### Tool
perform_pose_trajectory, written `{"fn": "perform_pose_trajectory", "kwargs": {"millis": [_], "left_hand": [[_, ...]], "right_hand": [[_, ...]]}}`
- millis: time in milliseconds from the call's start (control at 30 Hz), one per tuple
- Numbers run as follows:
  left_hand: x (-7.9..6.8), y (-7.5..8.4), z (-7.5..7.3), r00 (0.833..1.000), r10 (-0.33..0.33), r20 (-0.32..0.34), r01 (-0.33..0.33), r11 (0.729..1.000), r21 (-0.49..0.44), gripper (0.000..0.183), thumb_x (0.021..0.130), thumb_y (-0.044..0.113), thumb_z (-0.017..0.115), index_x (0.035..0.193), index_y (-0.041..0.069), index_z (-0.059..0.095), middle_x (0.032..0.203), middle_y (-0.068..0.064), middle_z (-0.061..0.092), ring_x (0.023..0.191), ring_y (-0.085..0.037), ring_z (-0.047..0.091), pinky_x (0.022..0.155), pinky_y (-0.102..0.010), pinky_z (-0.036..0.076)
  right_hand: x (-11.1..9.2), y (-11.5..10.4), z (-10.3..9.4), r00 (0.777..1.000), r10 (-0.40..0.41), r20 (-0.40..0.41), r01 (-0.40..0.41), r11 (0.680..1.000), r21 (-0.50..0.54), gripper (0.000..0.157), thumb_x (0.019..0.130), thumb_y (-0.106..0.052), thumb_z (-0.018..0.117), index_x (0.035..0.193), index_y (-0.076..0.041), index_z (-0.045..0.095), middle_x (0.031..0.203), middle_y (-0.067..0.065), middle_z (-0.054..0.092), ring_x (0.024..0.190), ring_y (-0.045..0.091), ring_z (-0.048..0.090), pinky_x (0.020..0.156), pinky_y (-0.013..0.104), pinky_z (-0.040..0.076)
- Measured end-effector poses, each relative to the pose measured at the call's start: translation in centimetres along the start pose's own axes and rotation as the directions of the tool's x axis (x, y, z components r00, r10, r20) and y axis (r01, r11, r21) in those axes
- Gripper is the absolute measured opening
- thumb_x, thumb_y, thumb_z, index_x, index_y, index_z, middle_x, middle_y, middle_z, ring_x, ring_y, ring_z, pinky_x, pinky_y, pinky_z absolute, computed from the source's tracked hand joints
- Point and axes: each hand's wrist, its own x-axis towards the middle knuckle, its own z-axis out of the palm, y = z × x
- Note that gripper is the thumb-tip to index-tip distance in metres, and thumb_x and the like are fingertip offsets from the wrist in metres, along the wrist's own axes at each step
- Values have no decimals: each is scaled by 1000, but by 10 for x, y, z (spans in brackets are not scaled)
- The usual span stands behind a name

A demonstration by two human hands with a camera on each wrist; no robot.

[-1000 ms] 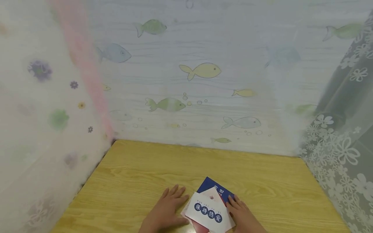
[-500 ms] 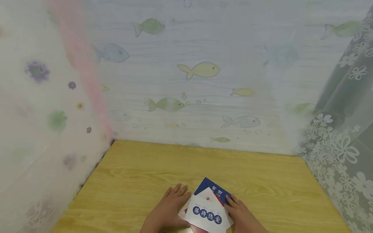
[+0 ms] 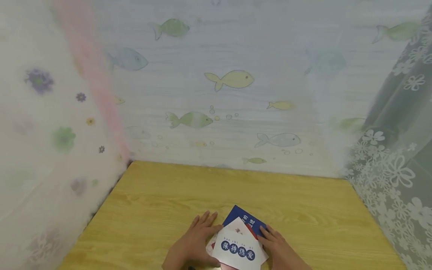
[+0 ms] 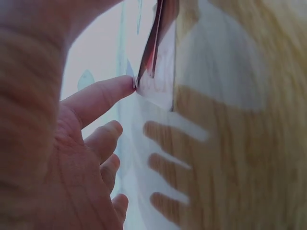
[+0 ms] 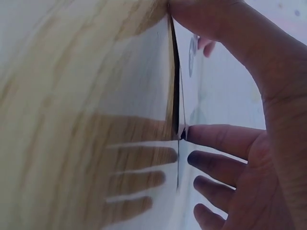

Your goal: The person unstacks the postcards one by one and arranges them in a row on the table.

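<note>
Between the hands lies a loose stack of paper cards, topped by a white card (image 3: 236, 258) with dark blue circles and white characters. A blue card (image 3: 236, 214) with white lettering sticks out at the back. Red and pale pink edges show below the white one. My left hand (image 3: 197, 242) is on the stack's left, fingers spread, its index fingertip (image 4: 127, 82) touching the cards' edge in the left wrist view. On the right side, my right hand (image 3: 280, 247) touches the edges with its index fingertip (image 5: 191, 132) and thumb (image 5: 184, 10); its other fingers stay extended.
The cards lie near the front of a wood-grain table (image 3: 162, 195). A fish-patterned curtain (image 3: 189, 90) hangs behind it, with a flowered sheet (image 3: 44, 157) on the left and a lace curtain (image 3: 398, 172) on the right.
My hands have drawn slightly closer together. The white top card and blue card have shifted a little left, and the white pieces overlap more evenly than before.
</note>
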Motion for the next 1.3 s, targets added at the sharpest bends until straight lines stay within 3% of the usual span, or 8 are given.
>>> {"fn": "perform_pose_trajectory", "kwargs": {"millis": [400,667,900,967,1167,1300], "left_hand": [[2,-7,3,993,89,-77,-87,996,35,96,56,63,90,139,26,61,164,-5,36,155,-35,24,124,-59,20],[-1,-8,3,971,175,-165,-164,983,80,98,58,63,88,143,23,59,165,-7,34,154,-37,24,122,-62,22],[-9,-5,1,955,203,-214,-184,977,106,102,62,67,86,148,21,55,167,-3,29,156,-36,19,122,-61,19],[-10,-4,2,947,215,-238,-193,975,112,103,62,68,86,148,21,55,168,0,28,156,-36,18,124,-56,15],[-13,-5,3,919,245,-310,-212,968,136,105,60,69,87,146,18,56,169,4,24,155,-37,21,126,-27,-10],[-16,-7,3,898,273,-345,-238,961,142,106,59,68,88,146,16,55,168,4,26,154,-38,24,125,-24,-13]], "right_hand": [[-1,4,1,1000,-4,-17,4,1000,1,96,70,-66,83,133,3,63,144,32,52,133,58,44,102,68,45],[-3,3,-1,997,7,-71,-4,999,36,99,66,-70,83,133,1,62,145,30,53,133,57,45,102,71,43],[-4,1,-1,992,12,-125,-10,1000,10,100,62,-72,84,129,-1,62,141,28,57,130,55,49,101,70,44],[-3,0,-2,991,28,-132,-23,999,41,100,61,-71,85,130,-2,62,142,27,56,131,54,49,102,72,42],[-2,-6,-4,989,48,-139,-32,993,117,99,63,-69,86,132,-4,59,145,27,54,133,57,45,100,76,41],[-2,-8,-4,987,57,-151,-32,986,161,99,64,-65,87,135,-4,56,147,27,51,134,59,43,99,78,40]]}}
